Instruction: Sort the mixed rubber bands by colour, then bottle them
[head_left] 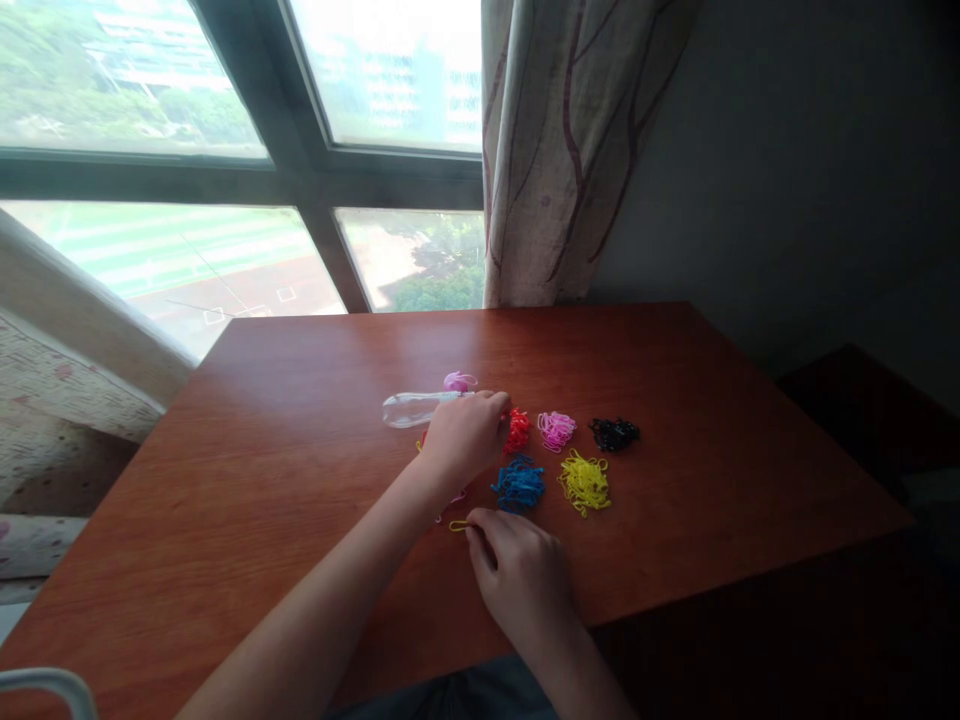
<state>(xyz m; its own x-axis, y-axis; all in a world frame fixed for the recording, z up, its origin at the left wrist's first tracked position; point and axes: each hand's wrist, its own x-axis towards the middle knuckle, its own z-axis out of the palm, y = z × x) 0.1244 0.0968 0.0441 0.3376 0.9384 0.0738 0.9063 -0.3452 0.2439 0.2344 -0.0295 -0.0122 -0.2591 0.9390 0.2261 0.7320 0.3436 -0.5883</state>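
Note:
My left hand (pixel 466 437) reaches across the table with its fingers curled down at the left edge of a pile of red loop-shaped pins (pixel 517 430); what its fingertips hold, if anything, is hidden. Closer to me, my right hand (pixel 521 562) is closed in a pinch on a small yellow loop-shaped pin (pixel 458 526), whose rounded end sticks out to the left. Just beyond it lies a blue pile (pixel 519 483), with a yellow pile (pixel 585 483) to the right. Some loose pink and yellow pins are partly covered by my left forearm.
Farther right are a pink pile (pixel 556 431) and a black pile (pixel 615 434). A clear plastic container (pixel 411 409) lies left of my left hand, with a pink-purple item (pixel 458 381) behind it. The wooden table (pixel 300 400) meets a window and curtain (pixel 577 150).

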